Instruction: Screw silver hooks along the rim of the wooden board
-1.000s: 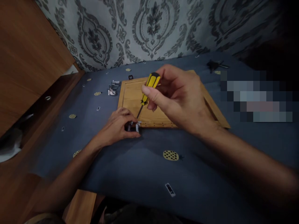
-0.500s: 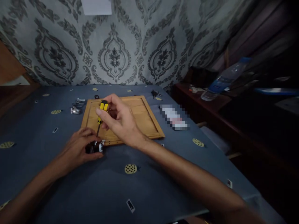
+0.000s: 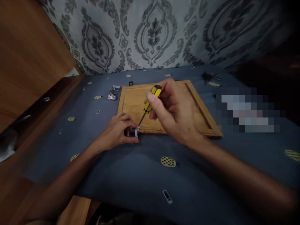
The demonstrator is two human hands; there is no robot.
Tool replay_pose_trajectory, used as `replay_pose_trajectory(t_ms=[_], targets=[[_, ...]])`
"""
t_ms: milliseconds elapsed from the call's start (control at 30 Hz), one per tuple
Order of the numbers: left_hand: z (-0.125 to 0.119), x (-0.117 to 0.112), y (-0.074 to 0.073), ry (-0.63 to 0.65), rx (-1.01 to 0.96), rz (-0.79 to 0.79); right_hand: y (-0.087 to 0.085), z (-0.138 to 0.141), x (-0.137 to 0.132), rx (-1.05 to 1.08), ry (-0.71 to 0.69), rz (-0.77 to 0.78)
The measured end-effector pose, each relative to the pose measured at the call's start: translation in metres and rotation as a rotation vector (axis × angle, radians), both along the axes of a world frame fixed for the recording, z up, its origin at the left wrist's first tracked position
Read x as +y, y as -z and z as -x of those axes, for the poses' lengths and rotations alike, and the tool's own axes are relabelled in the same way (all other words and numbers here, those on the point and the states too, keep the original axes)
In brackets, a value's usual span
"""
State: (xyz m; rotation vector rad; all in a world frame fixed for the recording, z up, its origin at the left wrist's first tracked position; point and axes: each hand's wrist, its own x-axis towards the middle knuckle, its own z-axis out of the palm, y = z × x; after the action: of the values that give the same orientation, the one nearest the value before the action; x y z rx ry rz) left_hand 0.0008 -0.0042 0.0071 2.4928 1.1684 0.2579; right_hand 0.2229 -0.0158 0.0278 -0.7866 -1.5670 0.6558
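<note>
A wooden panel with a raised frame lies flat on the cloth-covered table. At its near left corner, my left hand grips a metal cabinet hinge between thumb and fingers. My right hand is closed around the yellow and black handle of a screwdriver. The screwdriver slants down to the left, and its tip is at the hinge; whether it sits in a screw cannot be made out. Small dark holes run along the panel's near edge.
More metal hinges lie left of the panel. A small black object is behind it, and dark items sit at the far right. A blurred-out pale object lies to the right. A wooden cabinet stands at the left.
My view has swung left and downward, so everything sits farther right in the picture. The screwdriver now leans more, its tip still at the hinge. Both hands keep their holds.
</note>
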Motion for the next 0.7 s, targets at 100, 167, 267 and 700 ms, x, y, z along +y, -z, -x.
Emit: replay_pose_trajectory(t_ms=[100,167,267,700], targets=[[0.0006,-0.0016,-0.0017,0.001,-0.001,0.006,-0.0006,-0.0017,0.0017,-0.02,-0.013,-0.008],[0.0021,-0.0016,-0.0012,0.01,-0.009,-0.001,-0.0013,-0.0021,0.0006,-0.035,-0.02,0.006],[0.0038,-0.001,-0.0006,0.023,-0.021,-0.006,-0.0005,-0.0017,-0.0014,-0.05,-0.027,0.02],[0.0036,0.0002,-0.0021,0.023,-0.019,0.023,0.0062,0.0013,0.0012,-0.103,-0.026,-0.039]])
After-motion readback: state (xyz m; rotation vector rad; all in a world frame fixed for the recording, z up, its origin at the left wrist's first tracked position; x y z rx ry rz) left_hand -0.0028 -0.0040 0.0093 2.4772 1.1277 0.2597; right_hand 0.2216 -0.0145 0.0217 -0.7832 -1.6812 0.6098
